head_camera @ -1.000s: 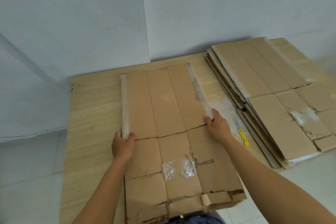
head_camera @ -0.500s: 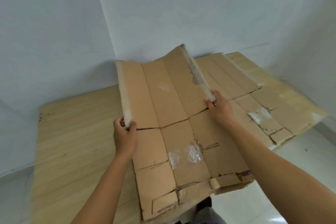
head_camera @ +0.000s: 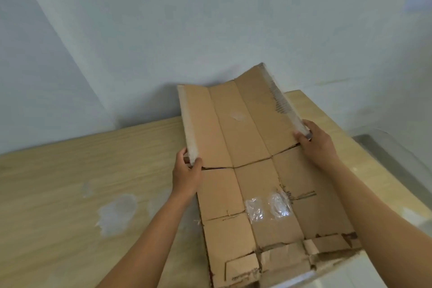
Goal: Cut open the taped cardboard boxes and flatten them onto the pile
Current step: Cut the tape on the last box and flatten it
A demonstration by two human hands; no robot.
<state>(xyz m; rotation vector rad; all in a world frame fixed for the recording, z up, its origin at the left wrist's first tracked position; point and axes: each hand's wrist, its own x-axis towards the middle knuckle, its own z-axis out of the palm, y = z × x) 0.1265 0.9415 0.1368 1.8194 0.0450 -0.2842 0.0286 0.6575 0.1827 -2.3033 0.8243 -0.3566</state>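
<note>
A flattened cardboard box [head_camera: 245, 138], creased into panels with tape strips along both long edges and clear tape patches near its middle, is lifted off the wooden board and held tilted in front of me. My left hand [head_camera: 187, 173] grips its left taped edge. My right hand [head_camera: 315, 145] grips its right taped edge. The pile of flattened boxes is hidden behind the held sheet; only a pale edge shows at the lower right.
A light wooden board [head_camera: 70, 182] lies on the floor against white walls, with scraps of clear tape [head_camera: 117, 210] stuck to it at the left. A grey floor strip [head_camera: 385, 154] runs along the right.
Both hands have lifted the flattened box off the board and carried it to the right, over where the pile lies. The view has swung right; the yellow cutter is no longer visible.
</note>
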